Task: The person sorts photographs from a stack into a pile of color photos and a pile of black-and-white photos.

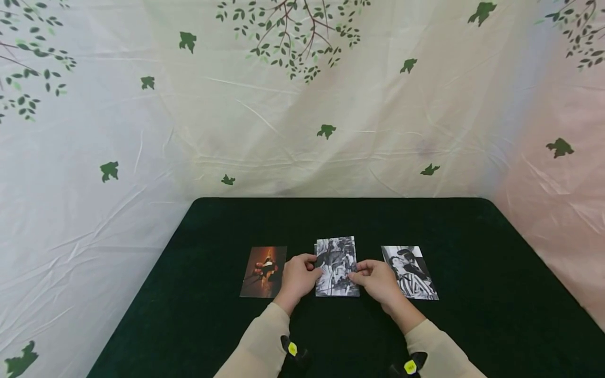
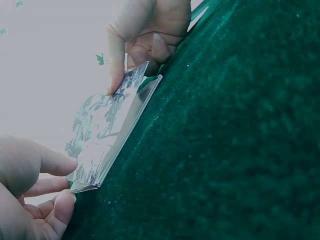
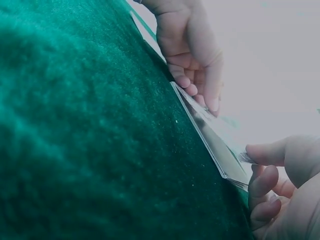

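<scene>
A small pile of photo cards lies on the dark green table in front of me, its top one a black-and-white photo [image 1: 335, 266]. My left hand [image 1: 300, 274] pinches the left edge of this top photo between thumb and fingers. On the opposite edge, my right hand [image 1: 376, 281] pinches the same photo with its thumb on the upper face. Both wrist views show the photo tilted, with a gap between it and the cards underneath [image 3: 212, 150]. In the left wrist view the left thumb [image 2: 64, 165] lies against the photo's edge.
An orange-brown photo [image 1: 264, 272] lies to the left of the pile. To the right, a black-and-white photo [image 1: 412, 270] is partly covered by my right hand. The green table [image 1: 340, 218] ends at a pale curtain [image 1: 293, 152] printed with leaves.
</scene>
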The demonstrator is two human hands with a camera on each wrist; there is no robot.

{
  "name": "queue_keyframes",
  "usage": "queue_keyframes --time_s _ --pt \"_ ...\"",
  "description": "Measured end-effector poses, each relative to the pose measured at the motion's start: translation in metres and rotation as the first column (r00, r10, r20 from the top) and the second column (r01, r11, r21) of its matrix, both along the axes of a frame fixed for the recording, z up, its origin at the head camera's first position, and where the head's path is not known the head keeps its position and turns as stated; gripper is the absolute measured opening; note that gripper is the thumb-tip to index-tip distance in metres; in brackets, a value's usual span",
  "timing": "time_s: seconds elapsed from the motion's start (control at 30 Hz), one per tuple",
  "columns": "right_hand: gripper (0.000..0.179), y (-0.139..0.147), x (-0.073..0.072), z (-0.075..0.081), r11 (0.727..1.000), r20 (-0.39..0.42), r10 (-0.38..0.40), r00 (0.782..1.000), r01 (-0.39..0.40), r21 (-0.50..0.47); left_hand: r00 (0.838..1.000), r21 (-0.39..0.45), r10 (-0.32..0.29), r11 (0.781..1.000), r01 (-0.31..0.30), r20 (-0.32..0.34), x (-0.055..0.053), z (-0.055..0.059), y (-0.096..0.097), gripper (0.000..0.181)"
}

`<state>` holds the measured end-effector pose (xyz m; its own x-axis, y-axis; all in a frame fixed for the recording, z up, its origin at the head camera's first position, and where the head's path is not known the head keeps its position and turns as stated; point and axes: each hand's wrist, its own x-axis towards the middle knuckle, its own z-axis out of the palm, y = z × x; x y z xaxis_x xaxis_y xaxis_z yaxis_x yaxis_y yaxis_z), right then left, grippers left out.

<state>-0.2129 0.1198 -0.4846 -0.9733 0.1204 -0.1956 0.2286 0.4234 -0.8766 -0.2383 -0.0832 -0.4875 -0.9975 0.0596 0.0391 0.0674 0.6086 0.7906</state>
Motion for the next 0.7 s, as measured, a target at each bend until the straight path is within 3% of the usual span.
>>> queue_keyframes --time_s 0.23,0.5,0.7 --pt "0.027 -0.0009 0.0014 0.0014 0.999 -0.042 -0.008 0.999 0.009 0.034 1.000 0.042 0.008 0.999 -0.008 -0.006 -0.0010 0.0013 -0.0002 0.029" --pt "0.023 -0.0001 0.0008 0.0019 0.998 -0.119 -0.056 0.991 0.060 0.028 0.995 0.074 0.060 0.996 -0.054 -0.080 -0.0033 0.0008 0.0018 0.021" --pt "0.022 -0.0003 0.0009 0.0013 0.996 -0.167 -0.078 0.983 0.084 0.028 0.994 0.128 0.093 0.988 -0.084 -0.063 -0.0029 0.0008 0.0035 0.016"
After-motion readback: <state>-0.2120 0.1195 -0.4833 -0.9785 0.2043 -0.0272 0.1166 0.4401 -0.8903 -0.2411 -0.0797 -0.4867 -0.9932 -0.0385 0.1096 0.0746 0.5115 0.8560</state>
